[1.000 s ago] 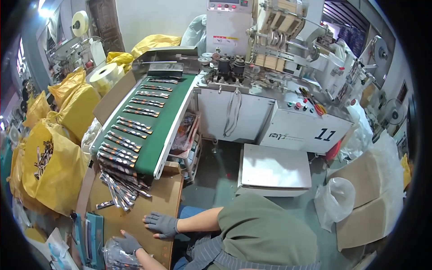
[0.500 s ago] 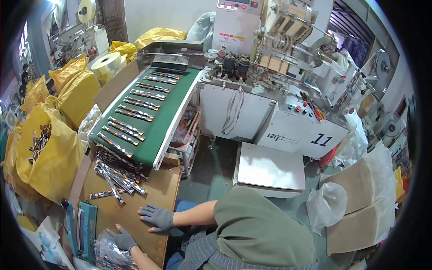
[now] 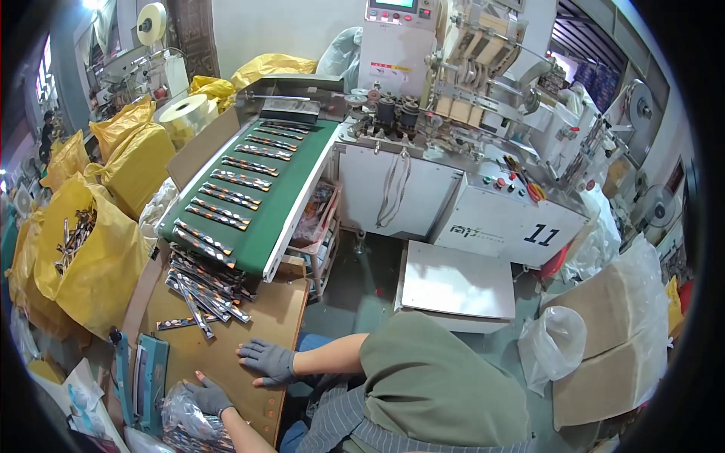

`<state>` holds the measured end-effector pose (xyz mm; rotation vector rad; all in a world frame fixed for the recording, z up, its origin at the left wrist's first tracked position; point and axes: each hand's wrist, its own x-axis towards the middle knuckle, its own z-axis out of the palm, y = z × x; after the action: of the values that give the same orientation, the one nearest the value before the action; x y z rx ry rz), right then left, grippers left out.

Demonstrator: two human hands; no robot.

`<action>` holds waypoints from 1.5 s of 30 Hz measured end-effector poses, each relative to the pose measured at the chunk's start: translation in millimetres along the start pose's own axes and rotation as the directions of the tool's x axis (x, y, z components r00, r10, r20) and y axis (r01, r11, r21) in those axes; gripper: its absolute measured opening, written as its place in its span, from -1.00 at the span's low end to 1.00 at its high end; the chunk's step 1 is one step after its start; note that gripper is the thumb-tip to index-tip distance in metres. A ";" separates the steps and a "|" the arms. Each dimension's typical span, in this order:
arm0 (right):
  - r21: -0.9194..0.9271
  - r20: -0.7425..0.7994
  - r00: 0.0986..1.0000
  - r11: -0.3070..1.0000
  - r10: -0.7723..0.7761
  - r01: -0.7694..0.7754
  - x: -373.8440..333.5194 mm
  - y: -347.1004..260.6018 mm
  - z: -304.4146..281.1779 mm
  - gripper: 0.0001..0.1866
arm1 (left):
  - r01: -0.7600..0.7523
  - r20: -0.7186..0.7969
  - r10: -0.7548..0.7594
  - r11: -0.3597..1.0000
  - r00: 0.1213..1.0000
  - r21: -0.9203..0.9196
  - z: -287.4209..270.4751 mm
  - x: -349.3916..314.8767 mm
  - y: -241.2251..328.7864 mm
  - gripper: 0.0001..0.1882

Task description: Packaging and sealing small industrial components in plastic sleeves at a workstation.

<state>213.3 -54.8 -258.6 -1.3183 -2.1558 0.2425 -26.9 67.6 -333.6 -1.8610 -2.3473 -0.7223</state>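
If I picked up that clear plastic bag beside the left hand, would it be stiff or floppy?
The clear plastic bag would probably flop at its far end, where the film looks loose and crumpled. The near end may feel heavier and firmer, since slim patterned packets show through there.

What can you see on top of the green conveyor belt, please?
Slim multicoloured packets lie crosswise along the green conveyor belt; its surface beneath them and anything behind the dark rectangular panel are hidden.

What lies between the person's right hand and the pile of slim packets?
A bare stretch of brown tabletop lies between the right hand and the pile of slim packets; the head view shows this.
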 end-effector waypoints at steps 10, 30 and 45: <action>-0.051 0.003 1.000 0.999 0.011 -0.010 0.6 1.5 3.3 -0.32 | 0.060 0.145 -0.048 0.995 0.988 -0.079 -47.8 -6.9 32.5 -0.32; -0.070 0.002 1.000 0.998 0.004 -0.003 -0.2 3.9 6.5 -0.32 | 0.027 0.125 -0.023 0.999 0.992 -0.029 -34.4 -5.6 24.6 -0.34; -0.031 0.026 0.999 0.999 0.031 -0.030 0.9 0.8 -0.2 -0.29 | -0.007 0.098 0.023 0.988 0.995 -0.157 -45.1 -8.3 33.5 -0.34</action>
<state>213.8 -53.7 -258.4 -1.3737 -2.1711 0.2414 -4.2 47.8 -285.5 -2.0193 -2.3965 -0.8544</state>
